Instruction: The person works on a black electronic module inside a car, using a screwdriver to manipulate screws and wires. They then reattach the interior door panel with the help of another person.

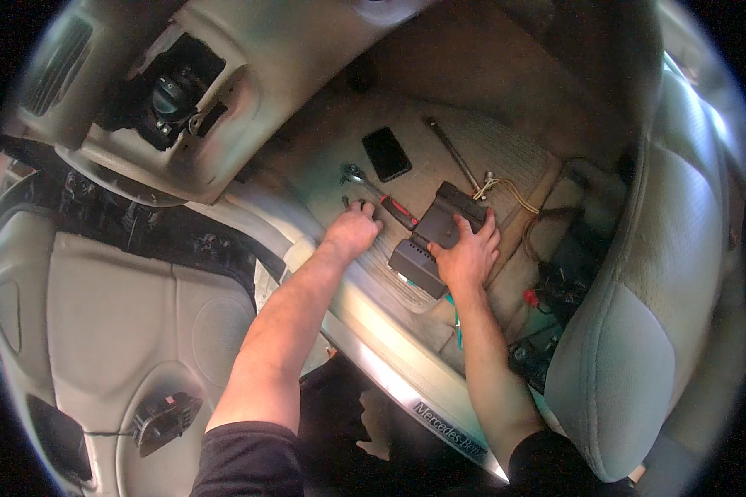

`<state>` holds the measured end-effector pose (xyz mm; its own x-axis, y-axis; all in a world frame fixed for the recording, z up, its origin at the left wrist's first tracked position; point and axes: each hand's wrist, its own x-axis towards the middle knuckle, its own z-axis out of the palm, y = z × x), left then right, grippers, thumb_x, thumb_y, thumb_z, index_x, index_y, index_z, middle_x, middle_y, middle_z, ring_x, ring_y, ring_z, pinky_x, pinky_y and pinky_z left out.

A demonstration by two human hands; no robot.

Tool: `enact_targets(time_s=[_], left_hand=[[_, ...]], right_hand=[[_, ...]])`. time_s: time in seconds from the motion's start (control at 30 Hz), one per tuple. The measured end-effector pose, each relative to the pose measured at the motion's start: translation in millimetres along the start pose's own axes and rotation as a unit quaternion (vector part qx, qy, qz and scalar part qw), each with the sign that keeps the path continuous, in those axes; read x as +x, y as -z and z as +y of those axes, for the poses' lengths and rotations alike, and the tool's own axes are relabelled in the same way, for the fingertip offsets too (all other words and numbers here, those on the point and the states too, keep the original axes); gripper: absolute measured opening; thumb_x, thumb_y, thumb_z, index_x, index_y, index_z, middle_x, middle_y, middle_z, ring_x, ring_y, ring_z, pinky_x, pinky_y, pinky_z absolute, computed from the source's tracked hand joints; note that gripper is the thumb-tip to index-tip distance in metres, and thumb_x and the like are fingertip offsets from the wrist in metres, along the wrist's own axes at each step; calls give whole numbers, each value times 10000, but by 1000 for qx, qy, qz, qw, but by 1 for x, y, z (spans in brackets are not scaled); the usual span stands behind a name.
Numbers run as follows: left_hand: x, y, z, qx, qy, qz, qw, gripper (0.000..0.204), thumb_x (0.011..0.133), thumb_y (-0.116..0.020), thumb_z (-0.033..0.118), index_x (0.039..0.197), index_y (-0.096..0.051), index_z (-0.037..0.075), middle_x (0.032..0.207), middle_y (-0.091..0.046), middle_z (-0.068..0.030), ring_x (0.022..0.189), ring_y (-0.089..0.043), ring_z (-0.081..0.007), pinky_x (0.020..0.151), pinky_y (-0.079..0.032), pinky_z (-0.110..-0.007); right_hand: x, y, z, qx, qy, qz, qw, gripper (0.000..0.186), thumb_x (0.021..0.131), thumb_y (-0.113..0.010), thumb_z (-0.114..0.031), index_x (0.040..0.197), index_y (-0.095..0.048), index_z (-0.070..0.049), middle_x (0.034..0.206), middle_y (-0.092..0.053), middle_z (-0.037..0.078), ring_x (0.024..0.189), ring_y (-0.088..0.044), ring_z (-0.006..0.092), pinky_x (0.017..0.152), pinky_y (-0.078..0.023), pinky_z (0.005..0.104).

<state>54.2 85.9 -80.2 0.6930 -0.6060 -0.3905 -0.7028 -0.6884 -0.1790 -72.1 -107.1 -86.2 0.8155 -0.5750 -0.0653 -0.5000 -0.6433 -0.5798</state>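
Observation:
On the car's floor mat [323, 178], my right hand [470, 253] grips a black plastic box [433, 232], thumb on its top and fingers over the far right side. The box has a stepped shape with slots along one part. My left hand [355, 229] is down on the mat left of the box, its fingers closed around something too small to make out. A small dark piece [346, 201] shows at those fingertips. Between the hands and just beyond them lies a ratchet wrench [398, 209] with a red and black handle, its end close to the box.
Farther in lie a black phone [386, 154] and a long metal extension bar [449, 149]. Pale wires [510, 189] run beside the box. A grey seat [626, 364] bounds the right, the door sill [381, 352] the near side. An open door panel [133, 306] stands left.

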Motion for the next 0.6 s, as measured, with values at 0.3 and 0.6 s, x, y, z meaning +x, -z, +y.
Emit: enact_targets(time_s=[0.3, 0.6], left_hand=[[-5, -27, -39, -84, -11, 16, 996, 266, 905, -536, 131, 1115, -698, 110, 1260, -532, -190, 1242, -516, -385, 1019, -495, -438], [-56, 52, -26, -139, -32, 106, 984, 324, 841, -503, -8, 1154, -557, 57, 1150, -560, -193, 1171, -527, -400, 995, -463, -457]], right_hand=[[-1, 4, -8, 0, 13, -8, 1000, 684, 695, -872, -355, 1312, -629, -188, 1567, -256, 203, 1397, -313, 428, 1121, -336, 540], [-1, 4, -4, 2, -13, -11, 1000, 690, 673, -887, -328, 1306, -638, -213, 1573, -253, 189, 1417, -291, 400, 1128, -340, 509]])
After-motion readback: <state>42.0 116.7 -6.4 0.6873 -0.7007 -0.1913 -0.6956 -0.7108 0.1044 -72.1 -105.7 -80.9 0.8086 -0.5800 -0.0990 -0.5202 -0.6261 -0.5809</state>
